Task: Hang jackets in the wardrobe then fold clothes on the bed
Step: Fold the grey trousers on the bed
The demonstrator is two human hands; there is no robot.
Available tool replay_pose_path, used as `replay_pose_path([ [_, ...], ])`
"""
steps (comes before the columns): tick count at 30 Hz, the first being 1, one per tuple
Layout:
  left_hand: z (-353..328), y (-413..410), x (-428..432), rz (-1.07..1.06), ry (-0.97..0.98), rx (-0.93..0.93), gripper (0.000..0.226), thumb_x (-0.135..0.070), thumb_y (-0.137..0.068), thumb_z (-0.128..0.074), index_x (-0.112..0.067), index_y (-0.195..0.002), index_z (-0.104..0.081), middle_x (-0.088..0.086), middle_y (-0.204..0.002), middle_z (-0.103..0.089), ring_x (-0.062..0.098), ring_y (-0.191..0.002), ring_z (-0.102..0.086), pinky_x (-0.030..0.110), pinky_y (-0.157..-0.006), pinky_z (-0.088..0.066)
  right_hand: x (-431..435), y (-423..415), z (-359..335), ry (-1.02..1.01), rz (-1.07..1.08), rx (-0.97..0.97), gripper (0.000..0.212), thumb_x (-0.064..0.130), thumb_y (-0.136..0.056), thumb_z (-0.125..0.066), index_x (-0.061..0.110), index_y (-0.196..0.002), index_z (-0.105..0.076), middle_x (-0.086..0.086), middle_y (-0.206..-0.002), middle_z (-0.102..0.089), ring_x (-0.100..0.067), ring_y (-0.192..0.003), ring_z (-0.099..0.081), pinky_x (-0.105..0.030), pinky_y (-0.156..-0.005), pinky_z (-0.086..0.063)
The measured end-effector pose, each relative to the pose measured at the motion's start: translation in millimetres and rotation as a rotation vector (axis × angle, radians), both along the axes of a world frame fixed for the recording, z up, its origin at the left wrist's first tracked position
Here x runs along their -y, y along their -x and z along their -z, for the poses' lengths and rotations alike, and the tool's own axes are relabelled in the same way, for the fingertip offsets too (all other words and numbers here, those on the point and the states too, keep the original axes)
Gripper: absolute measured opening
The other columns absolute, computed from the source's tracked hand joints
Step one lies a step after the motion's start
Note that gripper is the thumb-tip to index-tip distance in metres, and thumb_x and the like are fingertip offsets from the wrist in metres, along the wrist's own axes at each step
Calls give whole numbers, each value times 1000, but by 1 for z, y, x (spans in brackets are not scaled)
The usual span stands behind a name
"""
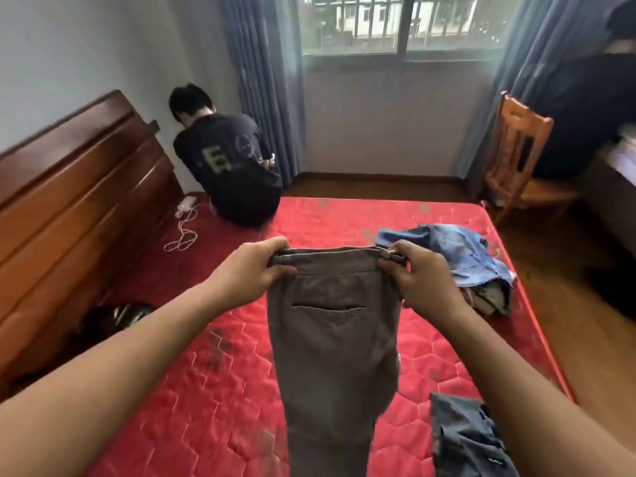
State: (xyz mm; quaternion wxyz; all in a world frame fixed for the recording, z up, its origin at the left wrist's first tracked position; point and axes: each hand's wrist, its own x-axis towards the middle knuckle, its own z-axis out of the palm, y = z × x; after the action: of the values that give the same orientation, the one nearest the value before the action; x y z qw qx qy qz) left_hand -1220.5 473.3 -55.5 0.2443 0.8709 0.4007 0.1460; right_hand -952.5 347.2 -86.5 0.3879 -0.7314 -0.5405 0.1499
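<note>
Grip: left hand (pixel 254 266) and right hand (pixel 421 275) pinch one trousers (pixel 334 339); one blue garment (pixel 457 253), one grey garment (pixel 464 442) nearby.

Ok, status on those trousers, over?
Left hand and right hand grip trousers by waistband, legs hanging over red mattress. Blue clothes heap far right, dark garment near right. Person seated at far edge.

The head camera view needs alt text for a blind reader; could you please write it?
A left hand and a right hand hold grey trousers up by the waistband over a red mattress. A crumpled blue shirt and a dark garment lie on its right side. Another person in a dark T-shirt sits at the far corner, back to the camera.
</note>
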Motion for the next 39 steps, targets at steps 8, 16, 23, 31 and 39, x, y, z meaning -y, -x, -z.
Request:
replay_pose_path([
  [8,166,-6,-19,-94,243,-100,17,-13,-89,-72,-21,-86,-57,-7,-75,-63,8,-68,-56,35,-69,-48,-24,1,158,325,1,-161,19,17,-90,-70,18,-77,-56,1,-68,-64,-25,-69,-63,-46,-68,-51],
  [16,249,-44,-133,-147,315,-37,19,-5,-89,-68,-18,-103,-67,5,-102,-71,23,-93,-66,40,-87,-52,-134,-25,226,414,9,-224,15,14,-93,-67,15,-107,-65,1,-104,-69,-22,-102,-63,-27,-78,-40],
  [23,352,-87,-205,-153,286,-89,73,-19,-99,-60,-21,-160,-20,10,-165,-22,22,-153,-22,34,-123,-18,-222,-49,324,490,-56,-29,75,32,-98,-63,16,-160,-24,-13,-163,-27,-26,-151,-26,-34,-123,-21],
  [31,569,-44,-101,-36,385,-429,63,-32,-108,-39,-17,-162,-10,14,-168,11,29,-156,5,36,-126,-6,-128,-2,535,865,-274,289,64,47,-102,-49,14,-154,-32,-23,-161,-22,-40,-150,-23,-47,-119,-29],
  [39,690,-99,-139,-90,17,-347,64,-47,-105,-31,-28,-161,-9,15,-168,11,31,-155,12,48,-126,-1,-209,2,648,558,-204,524,69,55,-100,-48,27,-160,-27,-16,-169,-9,-44,-155,-6,-70,-117,-15],
])
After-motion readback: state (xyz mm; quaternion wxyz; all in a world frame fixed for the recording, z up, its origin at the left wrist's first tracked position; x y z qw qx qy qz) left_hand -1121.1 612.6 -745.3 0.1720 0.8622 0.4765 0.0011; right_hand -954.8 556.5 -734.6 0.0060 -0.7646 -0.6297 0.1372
